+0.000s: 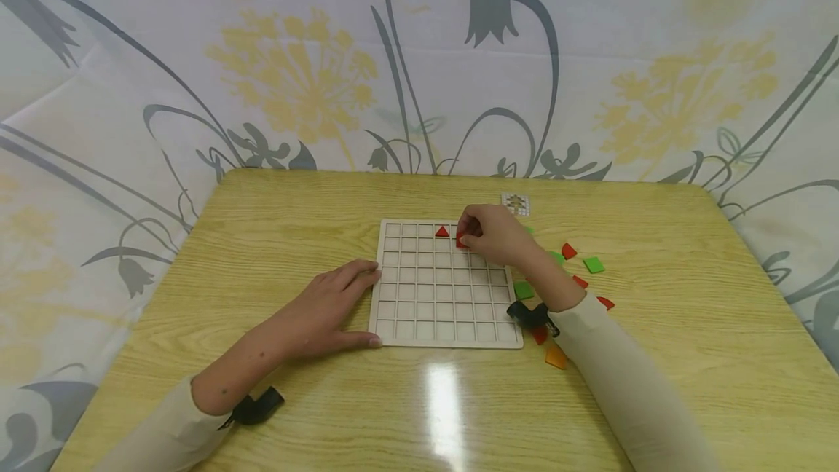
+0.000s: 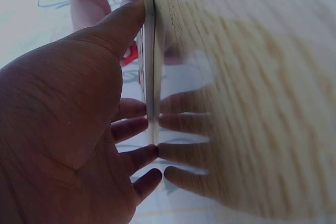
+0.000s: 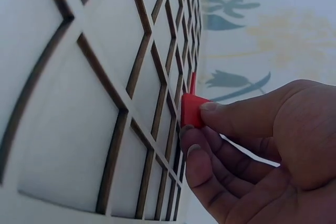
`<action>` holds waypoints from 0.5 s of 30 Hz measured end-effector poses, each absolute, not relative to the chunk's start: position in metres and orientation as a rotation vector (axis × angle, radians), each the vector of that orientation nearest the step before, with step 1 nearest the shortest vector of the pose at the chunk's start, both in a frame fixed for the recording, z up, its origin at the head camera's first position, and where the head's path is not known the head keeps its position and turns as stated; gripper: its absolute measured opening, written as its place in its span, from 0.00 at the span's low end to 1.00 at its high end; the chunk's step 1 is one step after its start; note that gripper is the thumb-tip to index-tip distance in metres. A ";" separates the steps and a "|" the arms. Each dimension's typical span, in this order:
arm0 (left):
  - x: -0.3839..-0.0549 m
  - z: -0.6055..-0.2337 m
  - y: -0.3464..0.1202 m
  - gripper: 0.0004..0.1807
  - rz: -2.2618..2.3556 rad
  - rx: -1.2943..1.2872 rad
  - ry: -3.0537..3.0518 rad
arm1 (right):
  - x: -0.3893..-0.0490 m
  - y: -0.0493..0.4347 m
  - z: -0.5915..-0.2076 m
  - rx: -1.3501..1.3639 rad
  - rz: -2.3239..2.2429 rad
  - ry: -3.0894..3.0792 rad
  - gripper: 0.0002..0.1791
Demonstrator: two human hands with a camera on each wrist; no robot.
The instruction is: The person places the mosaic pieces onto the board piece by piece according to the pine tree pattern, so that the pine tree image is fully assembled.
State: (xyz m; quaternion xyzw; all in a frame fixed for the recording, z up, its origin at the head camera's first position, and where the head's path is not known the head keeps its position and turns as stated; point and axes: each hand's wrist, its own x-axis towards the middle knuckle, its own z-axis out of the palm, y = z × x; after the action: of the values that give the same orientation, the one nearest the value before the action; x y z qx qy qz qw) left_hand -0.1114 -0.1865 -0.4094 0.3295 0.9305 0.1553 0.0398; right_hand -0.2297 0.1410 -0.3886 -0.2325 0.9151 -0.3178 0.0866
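While a red piece [image 3: 192, 111] is pinched by the right hand [image 1: 494, 234] far on the board [image 1: 426, 309], touched at left by the spread left hand [image 1: 324, 309], one triangle [image 1: 442, 232] is seen set, with loose pieces [image 1: 593, 264] left at right.

The board [image 1: 406, 330] lies on the table [image 1: 295, 210], left hand [image 1: 328, 308] touching its left edge, right hand [image 1: 496, 235] over its far right part. One piece [image 1: 442, 232] sits in its far row; loose pieces [image 1: 593, 264] lie to its right (a card [image 1: 524, 205] behind them).
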 end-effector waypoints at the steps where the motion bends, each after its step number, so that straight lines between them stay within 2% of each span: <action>1: -0.111 -0.409 -0.186 0.56 0.477 1.014 2.853 | -0.230 0.140 -0.390 -0.692 -0.948 2.726 0.03; 15: -0.112 -0.409 -0.186 0.56 0.470 1.006 2.847 | -0.229 0.138 -0.391 -0.713 -0.877 2.754 0.02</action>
State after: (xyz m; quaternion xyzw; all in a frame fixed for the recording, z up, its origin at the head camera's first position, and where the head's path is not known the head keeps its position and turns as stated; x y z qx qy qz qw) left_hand -0.1115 -0.1863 -0.4093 0.3288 0.9308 0.1536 0.0431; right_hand -0.2289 0.1379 -0.3914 -0.2388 0.9219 -0.2936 0.0823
